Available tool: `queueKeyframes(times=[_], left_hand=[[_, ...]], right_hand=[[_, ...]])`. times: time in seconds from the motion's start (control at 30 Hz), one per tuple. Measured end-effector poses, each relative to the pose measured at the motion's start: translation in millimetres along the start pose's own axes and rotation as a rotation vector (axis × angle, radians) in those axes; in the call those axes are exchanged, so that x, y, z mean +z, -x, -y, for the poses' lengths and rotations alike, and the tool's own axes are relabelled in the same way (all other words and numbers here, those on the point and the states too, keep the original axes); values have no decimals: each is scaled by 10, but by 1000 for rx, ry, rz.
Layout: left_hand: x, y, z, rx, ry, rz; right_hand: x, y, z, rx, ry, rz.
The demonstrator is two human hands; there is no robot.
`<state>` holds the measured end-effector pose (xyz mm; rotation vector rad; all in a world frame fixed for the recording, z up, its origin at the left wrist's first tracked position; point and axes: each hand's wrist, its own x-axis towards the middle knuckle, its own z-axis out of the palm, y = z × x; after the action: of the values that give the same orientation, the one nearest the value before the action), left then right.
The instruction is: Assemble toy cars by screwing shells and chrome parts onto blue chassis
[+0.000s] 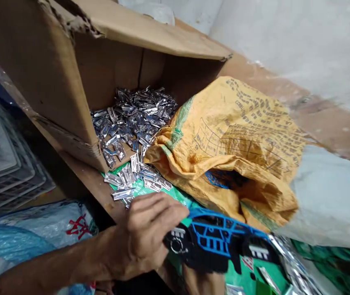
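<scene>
A blue-and-black plastic piece shaped like a toy off-road car (212, 239) is at the lower middle, with silver details on its black wheels. My left hand (155, 227) reaches in from the left, fingers curled together at the car's left end. Its fingertips meet the blue frame there. Below the car, part of my right hand (204, 282) shows at the bottom edge, its fingers hidden by the car. Loose shiny metal clips (135, 176) lie just beyond my left hand on a green sheet (141, 187).
A cardboard box (61, 90) lies open at the back, with a heap of metal clips (144, 108) inside. A crumpled orange woven sack (239, 131) leans at its opening. Grey crates (3, 151) and plastic bags (48, 227) are at left. More metal strips (294, 262) lie at right.
</scene>
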<state>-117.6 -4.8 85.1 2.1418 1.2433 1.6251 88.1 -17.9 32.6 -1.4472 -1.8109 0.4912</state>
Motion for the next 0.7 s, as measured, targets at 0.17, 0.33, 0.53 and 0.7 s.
queueKeyframes(times=[0.17,0.33,0.53,0.7], left_hand=[[-404,-97,91,-54,-237,-120],[-586,-50,209,-75,-421,-145],[-564,-91,265,-26,-412,-127],[-352,-5,288,-77,-279,-67]], right_hand=[[669,-258,369,-152,-62,222],[906,-384,503,-201,-71,372],[773,-300,541,-114,-182,391],[229,-265,353,202,-240,356]])
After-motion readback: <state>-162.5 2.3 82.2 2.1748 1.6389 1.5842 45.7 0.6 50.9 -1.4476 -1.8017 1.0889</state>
